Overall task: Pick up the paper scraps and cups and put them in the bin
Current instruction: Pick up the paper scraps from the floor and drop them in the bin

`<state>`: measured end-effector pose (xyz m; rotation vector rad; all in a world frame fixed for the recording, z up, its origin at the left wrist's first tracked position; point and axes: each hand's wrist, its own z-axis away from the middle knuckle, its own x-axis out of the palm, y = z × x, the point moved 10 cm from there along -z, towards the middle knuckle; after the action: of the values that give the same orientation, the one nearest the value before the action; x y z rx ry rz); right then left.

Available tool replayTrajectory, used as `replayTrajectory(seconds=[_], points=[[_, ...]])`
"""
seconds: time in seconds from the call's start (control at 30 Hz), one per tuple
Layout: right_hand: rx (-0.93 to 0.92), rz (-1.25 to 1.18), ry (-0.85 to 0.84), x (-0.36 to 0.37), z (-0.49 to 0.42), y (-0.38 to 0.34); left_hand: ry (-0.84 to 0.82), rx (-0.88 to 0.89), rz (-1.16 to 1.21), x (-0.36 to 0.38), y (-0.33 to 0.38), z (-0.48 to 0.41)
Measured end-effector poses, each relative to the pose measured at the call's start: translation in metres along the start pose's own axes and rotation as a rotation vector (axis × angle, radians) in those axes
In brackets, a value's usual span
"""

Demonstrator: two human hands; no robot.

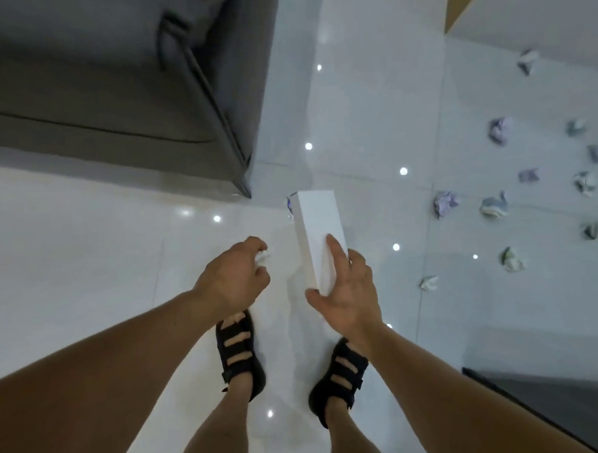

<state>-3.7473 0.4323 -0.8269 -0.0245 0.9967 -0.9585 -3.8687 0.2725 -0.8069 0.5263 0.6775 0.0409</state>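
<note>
Nearest me, my left hand (233, 277) pinches a small white scrap (263, 256). My right hand (345, 292) grips a long white box (320, 232), forefinger laid along it. Below are black sandals (239, 352). Farther right, crumpled bluish-white paper scraps (493, 206) litter the glossy floor (86, 252).
</note>
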Motion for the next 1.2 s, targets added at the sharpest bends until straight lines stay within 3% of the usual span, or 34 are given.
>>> replayTrajectory(seconds=[0.23, 0.4, 0.6, 0.83, 1.2], points=[[-0.348, 0.138, -0.054, -0.074, 0.097, -0.155, 0.293, -0.160, 0.149, -0.153, -0.001, 0.160], [-0.599, 0.287, -0.165, -0.092, 0.189, -0.242, 0.502, -0.381, 0.332, -0.176, -0.041, 0.322], [-0.899, 0.473, -0.269, -0.071, 0.314, -0.340, 0.691, -0.604, 0.552, -0.142, -0.084, 0.508], [-1.245, 0.637, -0.407, 0.041, 0.505, -0.422, 0.974, -0.886, 0.778, -0.055, -0.146, 0.734], [-1.649, 0.731, -0.685, 0.235, 0.868, -0.382, 1.228, -1.254, 0.951, 0.185, -0.219, 1.045]])
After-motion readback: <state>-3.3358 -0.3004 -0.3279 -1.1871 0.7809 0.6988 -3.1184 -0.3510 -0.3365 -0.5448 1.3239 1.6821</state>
